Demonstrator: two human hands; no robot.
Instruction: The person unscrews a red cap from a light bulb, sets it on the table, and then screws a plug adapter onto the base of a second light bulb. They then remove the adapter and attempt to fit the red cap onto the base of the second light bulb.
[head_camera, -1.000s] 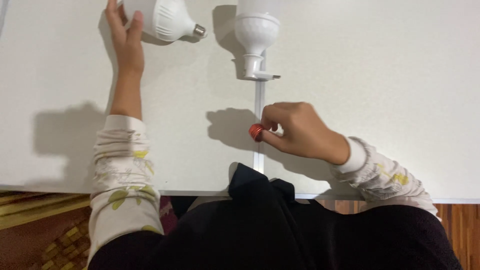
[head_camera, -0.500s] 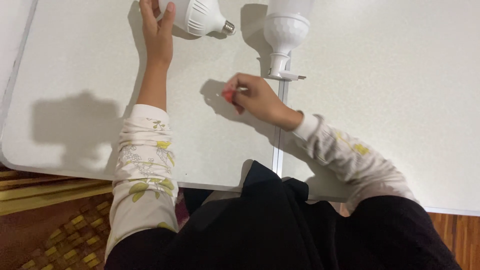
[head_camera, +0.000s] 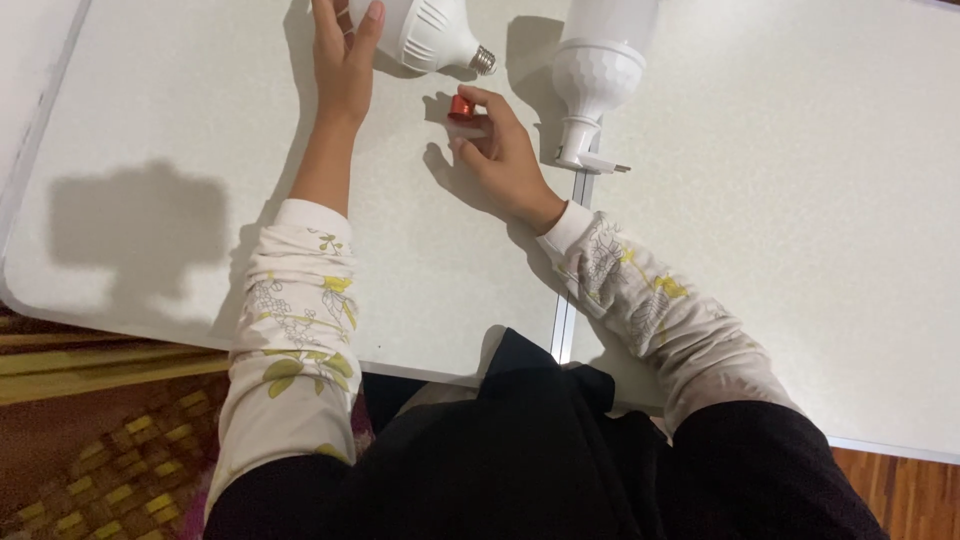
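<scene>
Fingers of the right hand (head_camera: 497, 152) pinch a small red threaded cap (head_camera: 461, 107), holding it just below the metal screw base of the white bulb (head_camera: 425, 35) lying on its side at twelve o'clock. The cap sits near that base but apart from it, a sliver of white table (head_camera: 780, 220) showing between them. The left hand (head_camera: 345, 60) lies over the bulb's fat end at eleven o'clock, thumb and fingers curled around it, gripping it against the tabletop. At one o'clock from the right hand stands a second white lamp piece (head_camera: 598, 80), dimpled dome narrowing to a stem with a flat plug foot, right on the table's centre seam (head_camera: 566, 320). No container shows here; nothing holds anything else.

Against the picture a second back, the right hand has travelled up from the seam near the table's near edge toward twelve o'clock, carrying the red cap to the bulb's base. The left hand stays on the bulb.
</scene>
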